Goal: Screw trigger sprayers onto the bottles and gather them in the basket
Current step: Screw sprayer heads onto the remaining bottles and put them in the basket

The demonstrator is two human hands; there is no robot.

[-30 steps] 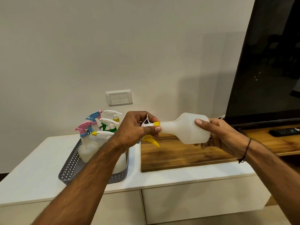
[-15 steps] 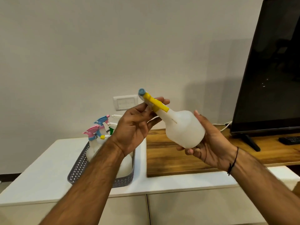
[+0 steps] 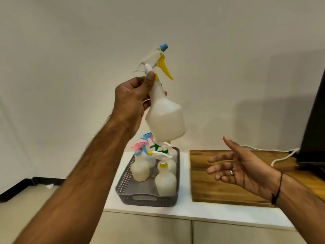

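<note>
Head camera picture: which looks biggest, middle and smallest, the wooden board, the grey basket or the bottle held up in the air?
1. wooden board
2. grey basket
3. held bottle
The left hand holds the bottle nearer the camera, so it looks bigger than it is; basket and bottle look close.

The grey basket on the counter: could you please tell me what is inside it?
The grey basket holds several white spray bottles with sprayers fitted. The raised bottle covers the rear ones, so the exact count is unclear.
</note>
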